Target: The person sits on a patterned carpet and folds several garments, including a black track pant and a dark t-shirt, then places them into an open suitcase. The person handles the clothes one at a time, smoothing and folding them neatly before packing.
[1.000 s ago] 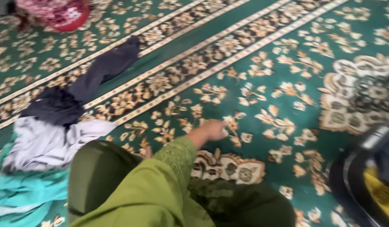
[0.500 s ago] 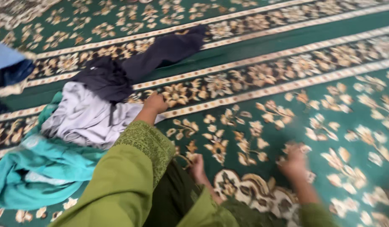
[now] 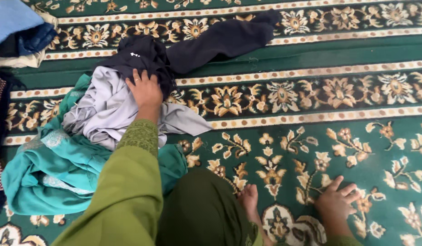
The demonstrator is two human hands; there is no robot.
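Left hand (image 3: 144, 91) flat on clothes pile, fingers spread over grey garment (image 3: 106, 111) and dark navy garment (image 3: 206, 43), gripping nothing. Teal garment (image 3: 51, 173) under grey one, nearer person. Folded blue stack (image 3: 19, 32) beyond pile, far left. Right hand (image 3: 336, 202) fingers splayed on green floral carpet (image 3: 311, 91), well apart from pile. Bare foot (image 3: 248, 198) beside it.

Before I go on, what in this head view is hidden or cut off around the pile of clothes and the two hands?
- Left hand: palm down on the dark navy garment; its grip is hidden under the hand.
- Teal garment: partly covered by the grey cloth and the green sleeve.
- Folded blue stack: cut off by the top left edge.
- Right hand: flat on the green patterned carpet; wrist cut off at the bottom edge.
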